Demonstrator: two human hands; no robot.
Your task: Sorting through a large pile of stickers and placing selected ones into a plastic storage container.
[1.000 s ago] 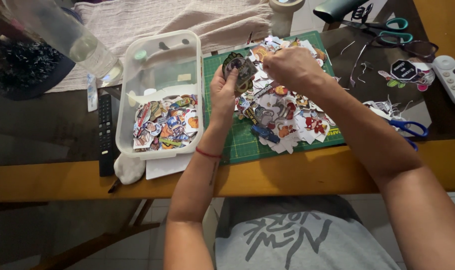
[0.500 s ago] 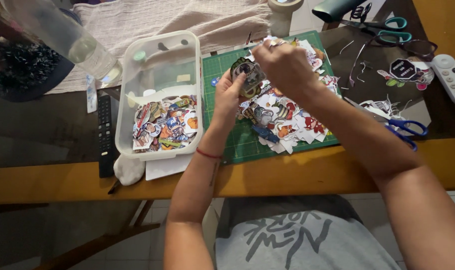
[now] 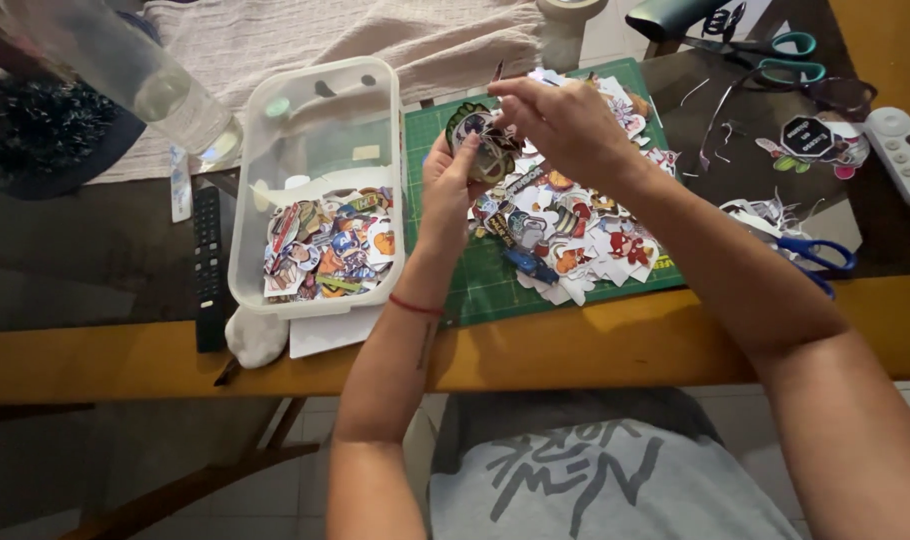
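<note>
My left hand (image 3: pixel 445 185) holds a round colourful sticker (image 3: pixel 473 135) up above the green cutting mat (image 3: pixel 495 285). My right hand (image 3: pixel 565 120) pinches the same sticker from the right, with a thin dark tool tip (image 3: pixel 498 71) sticking up past its fingers. Under both hands lies a heap of cut-out stickers (image 3: pixel 575 240) on the mat. A clear plastic tub (image 3: pixel 320 110) with more cut stickers (image 3: pixel 325 245) in its near end stands just left of my left hand.
A black remote (image 3: pixel 210 265) lies left of the tub, a clear bottle (image 3: pixel 150 85) and dark cap (image 3: pixel 40 140) beyond it. Blue scissors (image 3: pixel 815 255), teal scissors (image 3: pixel 775 50), a white remote (image 3: pixel 900 150) and paper scraps sit on the right. A tape roll (image 3: pixel 565 15) stands behind.
Both hands have lifted the round sticker a little and shifted it left, off the heap. My right hand has closed in onto the sticker beside my left.
</note>
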